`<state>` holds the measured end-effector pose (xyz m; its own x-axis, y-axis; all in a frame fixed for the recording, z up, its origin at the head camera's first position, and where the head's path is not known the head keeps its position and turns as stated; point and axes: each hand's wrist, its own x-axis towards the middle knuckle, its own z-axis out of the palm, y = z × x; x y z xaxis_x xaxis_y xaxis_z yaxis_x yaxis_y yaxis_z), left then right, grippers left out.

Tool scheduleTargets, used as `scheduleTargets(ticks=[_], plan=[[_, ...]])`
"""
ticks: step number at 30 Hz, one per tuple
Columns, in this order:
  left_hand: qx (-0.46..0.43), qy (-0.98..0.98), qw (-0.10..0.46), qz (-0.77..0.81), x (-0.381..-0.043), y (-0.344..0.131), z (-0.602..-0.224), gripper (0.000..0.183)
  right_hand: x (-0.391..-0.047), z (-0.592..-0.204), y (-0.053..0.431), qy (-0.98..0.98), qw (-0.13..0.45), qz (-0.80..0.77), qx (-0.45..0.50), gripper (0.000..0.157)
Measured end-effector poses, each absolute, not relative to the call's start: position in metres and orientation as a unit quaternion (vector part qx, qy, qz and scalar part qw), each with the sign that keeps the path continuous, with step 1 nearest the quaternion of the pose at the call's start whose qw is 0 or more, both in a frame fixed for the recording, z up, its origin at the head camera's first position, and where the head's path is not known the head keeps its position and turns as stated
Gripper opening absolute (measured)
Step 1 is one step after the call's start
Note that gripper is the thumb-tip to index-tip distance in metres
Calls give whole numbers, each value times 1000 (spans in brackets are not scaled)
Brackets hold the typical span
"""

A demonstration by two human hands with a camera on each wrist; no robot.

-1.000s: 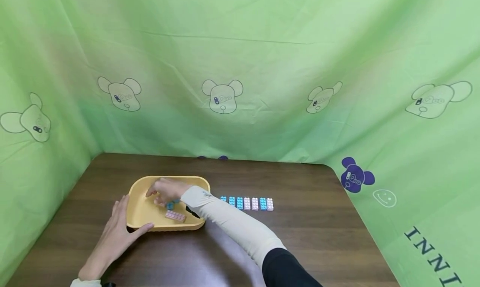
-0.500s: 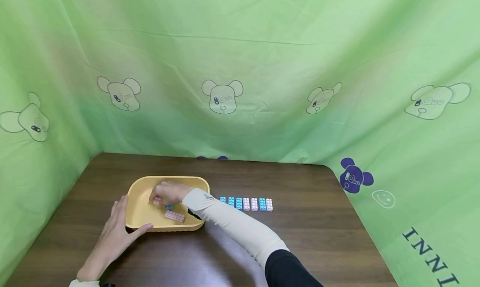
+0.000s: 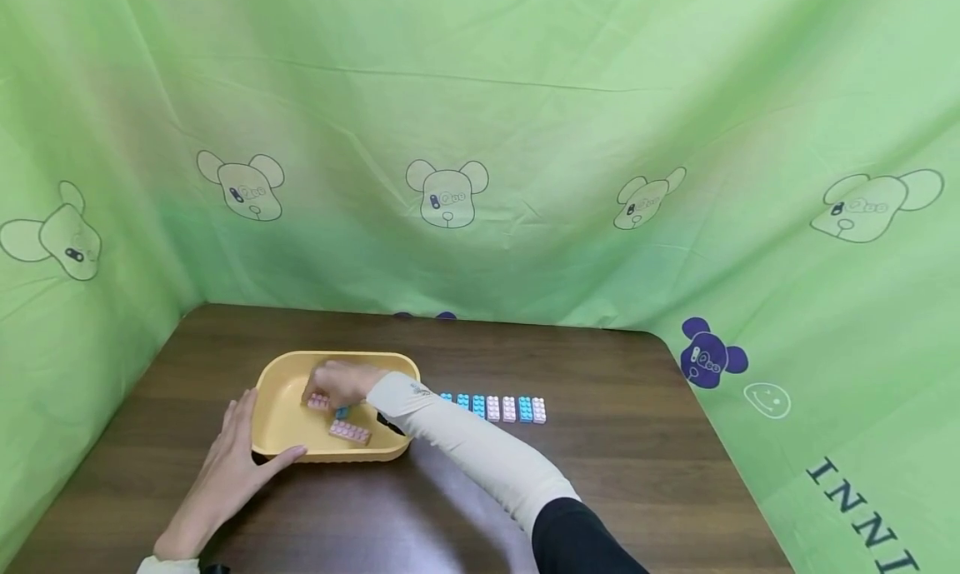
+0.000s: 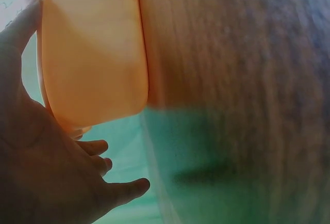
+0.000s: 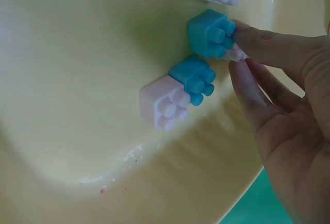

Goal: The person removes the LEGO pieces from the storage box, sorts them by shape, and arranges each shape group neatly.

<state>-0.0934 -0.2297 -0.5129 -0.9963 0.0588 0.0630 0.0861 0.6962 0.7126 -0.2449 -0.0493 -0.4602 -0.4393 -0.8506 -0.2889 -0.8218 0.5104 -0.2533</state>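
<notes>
Head view: right hand (image 3: 341, 381) uncovers short pink brick (image 3: 318, 401).

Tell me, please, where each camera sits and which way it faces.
Head: worn there, facing forward and down at the yellow tray and brick row; left hand, right hand and right forearm show.
Left wrist: worn there, facing the tray's outer wall; left hand shows.
Right wrist: worn there, facing into the tray; right hand shows.
The head and right wrist views share the long pink brick.
</notes>
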Motion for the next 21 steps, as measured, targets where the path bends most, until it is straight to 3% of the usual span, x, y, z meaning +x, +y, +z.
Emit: scheduleTargets(ticks=[21], plan=[[-42, -922, 20, -383, -93, -230, -513, 122, -245, -458, -47, 856, 181, -48, -482, 43]])
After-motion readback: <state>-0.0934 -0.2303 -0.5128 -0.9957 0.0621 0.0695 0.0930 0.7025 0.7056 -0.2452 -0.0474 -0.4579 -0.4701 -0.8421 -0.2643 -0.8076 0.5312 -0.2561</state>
